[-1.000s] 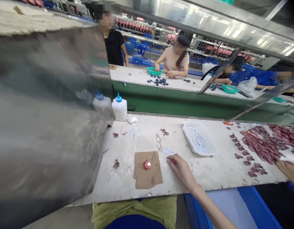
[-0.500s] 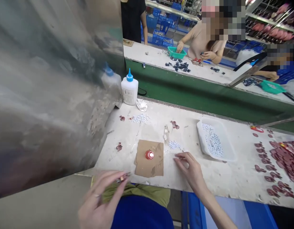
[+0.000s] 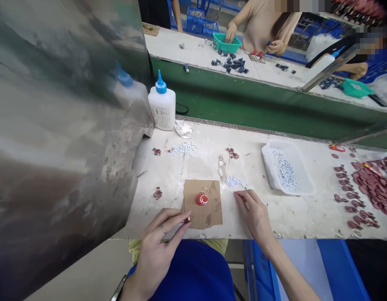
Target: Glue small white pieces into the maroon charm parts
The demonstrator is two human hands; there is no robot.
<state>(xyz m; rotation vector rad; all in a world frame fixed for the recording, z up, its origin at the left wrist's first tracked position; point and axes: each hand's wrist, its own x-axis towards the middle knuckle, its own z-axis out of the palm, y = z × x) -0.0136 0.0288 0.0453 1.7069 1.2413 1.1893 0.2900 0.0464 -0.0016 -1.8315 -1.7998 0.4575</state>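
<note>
My left hand (image 3: 158,248) pinches a small dark reddish piece (image 3: 187,219) between thumb and fingertips, over the near left corner of a cardboard square (image 3: 214,214). On the cardboard sits a small round container (image 3: 201,199) with glossy red in it. My right hand (image 3: 255,215) rests at the table just right of the cardboard, thumb and forefinger pressed together; anything between them is too small to make out. Right beyond those fingertips lies a little heap of tiny white pieces (image 3: 234,181).
A white tub (image 3: 306,184) of tiny white pieces stands right. Many dark red discs (image 3: 369,179) lie farther right. A glue bottle (image 3: 162,109) with blue nozzle stands back left beside a metal panel (image 3: 70,104). Across the green divider (image 3: 231,96), a person handles small dark pieces.
My left hand has come up and right, bringing the small reddish piece to the cardboard's edge. My right hand stays beside the white heap. The camera view has tilted down slightly.
</note>
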